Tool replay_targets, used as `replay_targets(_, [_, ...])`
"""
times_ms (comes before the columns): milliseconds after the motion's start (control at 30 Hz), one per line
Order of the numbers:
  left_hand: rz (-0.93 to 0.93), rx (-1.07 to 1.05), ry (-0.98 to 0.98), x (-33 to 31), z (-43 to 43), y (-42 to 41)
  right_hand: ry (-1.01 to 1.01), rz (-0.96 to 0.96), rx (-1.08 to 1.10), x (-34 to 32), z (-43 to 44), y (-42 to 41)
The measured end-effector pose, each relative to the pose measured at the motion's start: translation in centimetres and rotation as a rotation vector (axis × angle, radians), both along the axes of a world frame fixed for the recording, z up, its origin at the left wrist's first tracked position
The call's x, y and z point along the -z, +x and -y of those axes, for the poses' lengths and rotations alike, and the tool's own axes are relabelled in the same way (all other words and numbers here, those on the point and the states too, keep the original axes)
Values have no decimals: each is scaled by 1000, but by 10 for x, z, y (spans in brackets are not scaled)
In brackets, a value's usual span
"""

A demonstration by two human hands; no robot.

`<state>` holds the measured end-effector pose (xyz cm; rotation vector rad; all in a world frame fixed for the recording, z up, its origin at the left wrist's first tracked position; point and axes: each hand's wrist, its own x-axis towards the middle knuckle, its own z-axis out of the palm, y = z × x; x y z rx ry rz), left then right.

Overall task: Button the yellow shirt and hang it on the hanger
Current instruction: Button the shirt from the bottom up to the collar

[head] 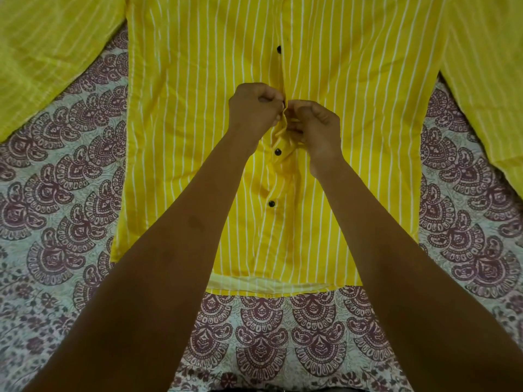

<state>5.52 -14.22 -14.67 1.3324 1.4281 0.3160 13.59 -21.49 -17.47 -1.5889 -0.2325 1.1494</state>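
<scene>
The shirt (198, 137) lies flat on a bedsheet (56, 179). Left hand (253, 108) and right hand (318, 127) both pinch its placket, fingers closed on the cloth.

I'm looking at what seems a home bedroom: a paisley-printed bedsheet (56, 171) is covering the bed under everything.

1. A bed (51, 199) covered with a pale sheet printed in maroon paisley fans filled the frame.
2. A yellow shirt (198, 80) with white stripes lay flat on it, front up, across the upper centre.
3. Its sleeves spread out toward the upper left and upper right corners.
</scene>
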Motion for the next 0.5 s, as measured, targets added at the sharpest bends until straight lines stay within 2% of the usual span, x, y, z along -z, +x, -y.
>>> replay_targets(200, [-26,-34,-5,11,-2,3,-35,33,24,4,-6,-1])
replay_targets(500, [18,-88,-111,11,-5,2,-157,370,78,13,-11,-20])
